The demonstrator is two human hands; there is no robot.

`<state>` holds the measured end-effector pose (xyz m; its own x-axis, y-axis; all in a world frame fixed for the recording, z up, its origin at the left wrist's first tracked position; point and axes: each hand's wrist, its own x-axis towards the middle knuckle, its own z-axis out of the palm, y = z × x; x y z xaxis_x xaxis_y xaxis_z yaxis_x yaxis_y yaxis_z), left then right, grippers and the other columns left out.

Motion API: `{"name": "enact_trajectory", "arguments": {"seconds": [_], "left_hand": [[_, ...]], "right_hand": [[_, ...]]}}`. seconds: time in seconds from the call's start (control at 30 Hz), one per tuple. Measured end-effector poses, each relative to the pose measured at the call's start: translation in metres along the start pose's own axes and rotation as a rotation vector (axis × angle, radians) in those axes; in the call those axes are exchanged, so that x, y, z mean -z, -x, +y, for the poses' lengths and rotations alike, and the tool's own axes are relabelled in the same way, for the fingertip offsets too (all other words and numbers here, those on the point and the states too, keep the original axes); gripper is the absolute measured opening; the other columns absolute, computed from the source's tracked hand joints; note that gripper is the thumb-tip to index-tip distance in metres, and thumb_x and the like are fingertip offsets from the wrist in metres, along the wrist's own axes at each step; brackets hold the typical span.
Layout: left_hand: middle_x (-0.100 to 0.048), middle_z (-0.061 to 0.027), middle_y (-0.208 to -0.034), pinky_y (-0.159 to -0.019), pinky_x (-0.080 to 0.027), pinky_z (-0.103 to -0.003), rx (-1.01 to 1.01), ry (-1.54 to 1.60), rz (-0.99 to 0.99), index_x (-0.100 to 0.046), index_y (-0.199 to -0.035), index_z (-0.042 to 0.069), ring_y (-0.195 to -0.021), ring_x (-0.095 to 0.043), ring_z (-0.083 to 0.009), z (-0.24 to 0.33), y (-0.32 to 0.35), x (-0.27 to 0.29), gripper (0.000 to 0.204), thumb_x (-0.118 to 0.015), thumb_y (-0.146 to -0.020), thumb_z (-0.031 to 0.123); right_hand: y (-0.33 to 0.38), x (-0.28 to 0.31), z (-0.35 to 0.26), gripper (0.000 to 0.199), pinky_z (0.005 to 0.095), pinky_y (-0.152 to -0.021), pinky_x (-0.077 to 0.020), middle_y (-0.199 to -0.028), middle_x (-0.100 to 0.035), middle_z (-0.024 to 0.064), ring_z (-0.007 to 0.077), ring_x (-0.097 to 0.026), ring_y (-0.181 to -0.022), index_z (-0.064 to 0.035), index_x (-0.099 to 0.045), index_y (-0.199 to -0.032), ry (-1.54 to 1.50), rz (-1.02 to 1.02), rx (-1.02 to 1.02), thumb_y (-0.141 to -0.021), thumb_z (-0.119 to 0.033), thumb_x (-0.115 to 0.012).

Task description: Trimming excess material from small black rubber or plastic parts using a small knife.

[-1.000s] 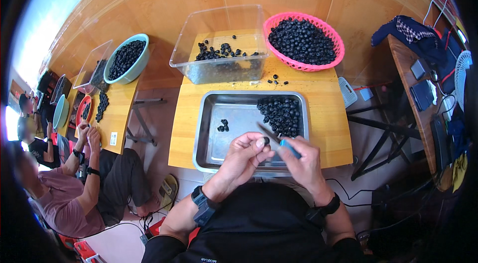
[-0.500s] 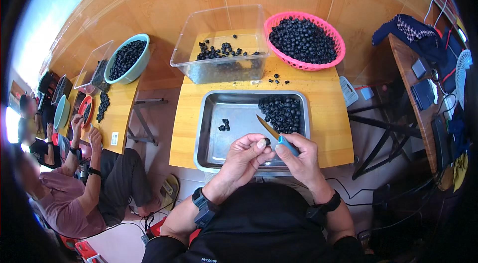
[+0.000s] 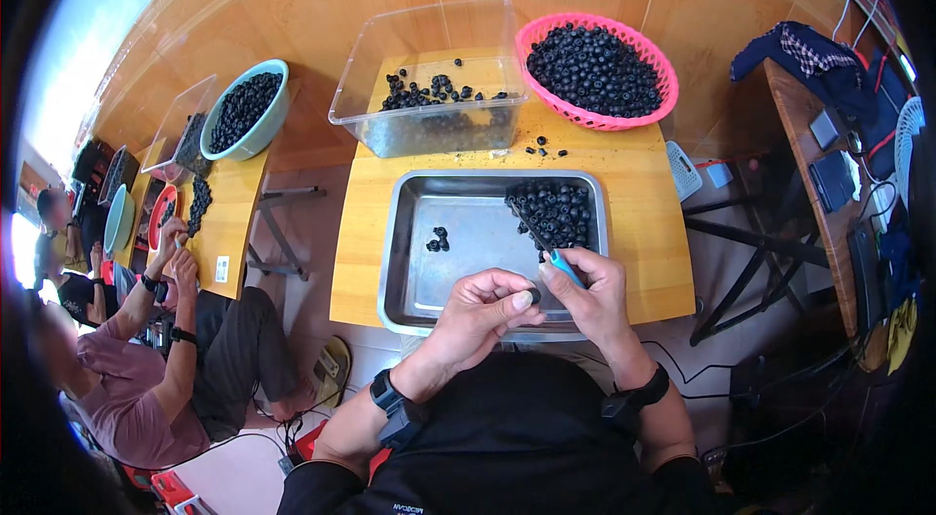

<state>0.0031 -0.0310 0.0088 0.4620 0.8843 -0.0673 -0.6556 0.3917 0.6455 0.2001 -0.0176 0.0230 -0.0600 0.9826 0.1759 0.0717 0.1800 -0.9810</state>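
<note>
Left hand (image 3: 482, 317) pinches dark round piece (image 3: 534, 297) by tray's (image 3: 458, 208) near edge; right hand (image 3: 591, 300) grips blue-handled knife (image 3: 565, 267). Dark heap (image 3: 561, 211) fills tray's far right corner.

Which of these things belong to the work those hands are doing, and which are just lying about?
Part of the work, it seems:
small dark piece in the left hand
blue-handled knife in the right hand
metal tray holding dark pieces
clear bin
pink basket

Apparently just lying about:
sandal
dark clothing
white plastic basket
</note>
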Motion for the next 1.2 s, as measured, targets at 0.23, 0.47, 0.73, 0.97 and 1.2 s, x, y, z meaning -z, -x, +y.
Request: {"name": "enact_trajectory", "arguments": {"seconds": [0.23, 0.47, 0.73, 0.97, 1.2], "left_hand": [[-0.074, -0.013, -0.097, -0.077, -0.06, -0.036, -0.298, -1.557, 0.038, -0.075, -0.101, -0.002, -0.089, -0.075, -0.0264, 0.044, 0.001, 0.011, 0.012, -0.077, -0.089, 0.0], [-0.073, -0.0149, -0.096, -0.077, -0.059, -0.044, -0.24, -1.979, 0.045, -0.077, -0.097, 0.003, -0.087, -0.072, -0.0351, 0.068, -0.002, 0.043, 0.01, -0.073, -0.089, 0.008], [-0.07, -0.0137, -0.101, -0.078, -0.059, -0.043, -0.363, -2.076, 0.077, -0.075, -0.108, 0.004, -0.088, -0.071, -0.0355, 0.07, -0.009, 0.036, 0.02, -0.073, -0.089, 0.007], [-0.069, -0.0146, -0.104, -0.079, -0.06, -0.043, -0.333, -1.881, -0.161, -0.074, -0.112, 0.004, -0.092, -0.071, -0.0356, 0.031, -0.042, 0.01, 0.024, -0.073, -0.091, 0.014], [-0.067, -0.0162, -0.111, -0.084, -0.059, -0.046, -0.176, -1.987, -0.203, -0.072, -0.119, 0.007, -0.098, -0.07, -0.0376, 0.006, -0.069, 0.01, 0.029, -0.072, -0.092, 0.018]], "right_hand": [[0.003, 0.015, 0.001, 0.031, 0.0257, -0.061, -0.0462, -0.075, -0.065, 0.0011, 0.0058, -0.055, -0.07, 0.0058, -0.073, -0.103, 0.063, 0.116, 0.01, -0.095, -0.023, -0.079], [0.009, 0.029, 0.006, 0.027, 0.0244, -0.061, -0.0435, -0.076, -0.062, -0.0024, 0.005, -0.051, -0.07, 0.0065, -0.073, -0.101, 0.048, 0.189, -0.034, -0.095, -0.02, -0.079], [0.024, 0.049, 0.013, 0.027, 0.0232, -0.062, -0.043, -0.077, -0.061, -0.0036, 0.004, -0.051, -0.071, 0.0064, -0.073, -0.103, 0.044, 0.269, -0.039, -0.095, -0.018, -0.078], [0.03, 0.054, 0.007, 0.027, 0.0231, -0.063, -0.0417, -0.079, -0.06, -0.0032, 0.004, -0.05, -0.073, 0.0062, -0.072, -0.1, 0.11, 0.282, -0.045, -0.094, -0.02, -0.078], [0.039, 0.056, 0.004, 0.03, 0.0243, -0.064, -0.0425, -0.078, -0.059, -0.003, 0.005, -0.05, -0.073, 0.0066, -0.071, -0.101, 0.128, 0.283, -0.045, -0.094, -0.022, -0.079]]}}
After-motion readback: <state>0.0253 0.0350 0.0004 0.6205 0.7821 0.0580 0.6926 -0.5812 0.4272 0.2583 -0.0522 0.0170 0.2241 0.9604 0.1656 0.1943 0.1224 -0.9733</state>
